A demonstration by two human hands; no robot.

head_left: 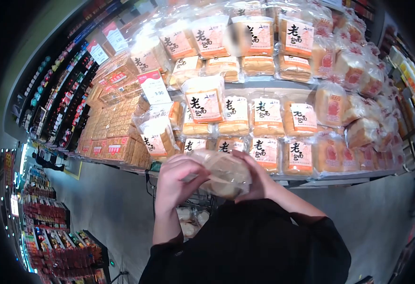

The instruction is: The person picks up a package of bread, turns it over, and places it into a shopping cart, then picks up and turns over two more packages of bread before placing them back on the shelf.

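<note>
Close to my body I hold a clear plastic bag of bread (225, 176), with its bottom end tilted toward me. My left hand (183, 179) pinches the plastic on the left side. The fingers of my right hand (256, 176) wrap round the bag's right side. Just beyond, bagged loaves with white and orange labels (265, 154) stand in rows on the display. One labelled loaf (204, 100) sits higher than those around it, and another loaf (155, 138) leans at the left end of the row. The label on the bag I hold is hidden.
Stacked boxes of brown baked goods (117, 123) fill the display's left. A price sign (154, 88) stands beside them. Bagged loaves with red print (330, 106) are piled at the right. White packages (188, 218) lie in a wire cart below my hands.
</note>
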